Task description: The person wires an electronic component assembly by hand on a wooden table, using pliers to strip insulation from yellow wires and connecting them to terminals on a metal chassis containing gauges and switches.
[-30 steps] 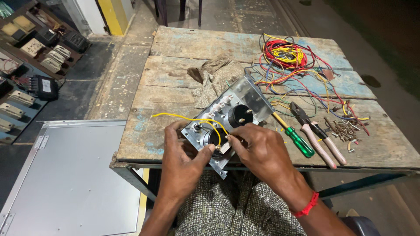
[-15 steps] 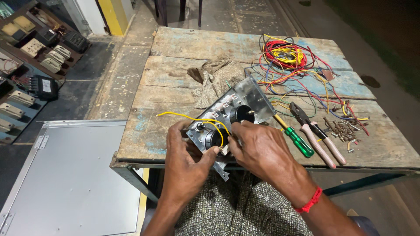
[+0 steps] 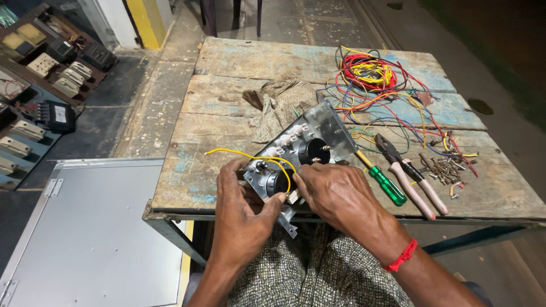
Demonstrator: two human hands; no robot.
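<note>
Metal, thin and sharp-edged, is what both hands are working with: a silver mounting plate [image 3: 301,153] carrying 2 black round sockets [image 3: 296,165], lying tilted at the centre of the frame with its near end overhanging the edge of the wooden surface [image 3: 227,108]. Resting half off like that, it is probably depending on the grip, and a loosened hold could be letting it slide into the lap. A yellow wire [image 3: 250,154] is looping from the left across the nearer socket; a tug might be pulling it off its terminal, and the plate's cut edges could be nicking skin.

Left hand [image 3: 242,213] is coming up from below centre, wrist bent, fingers clenched around the plate's lower corner. Right hand [image 3: 335,196] is reaching in from the lower right, palm down, fingers curled over the plate beside the nearer socket; what the fingertips are pinching is hidden. A green-handled screwdriver [image 3: 384,183] and pliers [image 3: 412,181] are lying just right.
</note>
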